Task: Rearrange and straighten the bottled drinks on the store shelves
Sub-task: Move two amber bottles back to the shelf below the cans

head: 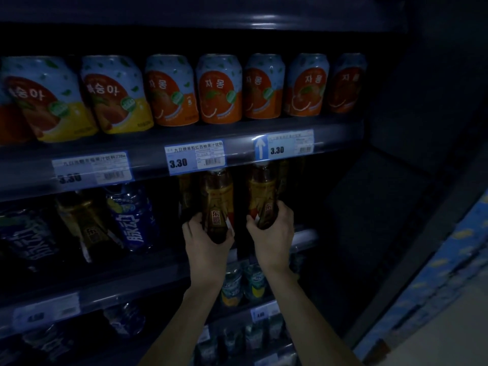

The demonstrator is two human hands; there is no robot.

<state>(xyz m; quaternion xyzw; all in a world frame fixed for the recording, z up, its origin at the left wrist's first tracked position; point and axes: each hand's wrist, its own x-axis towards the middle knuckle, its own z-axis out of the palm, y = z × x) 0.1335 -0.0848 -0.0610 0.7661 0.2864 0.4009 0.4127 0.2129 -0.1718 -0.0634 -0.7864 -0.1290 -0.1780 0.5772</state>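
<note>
Two brown bottles with gold labels stand side by side on the middle shelf, upright, tops hidden behind the shelf edge above. My left hand [206, 239] grips the base of the left brown bottle [217, 199]. My right hand [274, 228] grips the lower part of the right brown bottle [262, 196]. More brown bottles stand in the dark behind them. Left of these, another gold-labelled bottle [87, 223] leans, next to a tilted blue bottle [134, 217].
A row of orange and yellow juice cans [219, 88] fills the upper shelf, with price tags [195, 157] on its edge. Small bottles [232, 286] sit on the lower shelves. The dark cabinet wall [383, 207] lies to the right, blue cartons [449, 273] beyond it.
</note>
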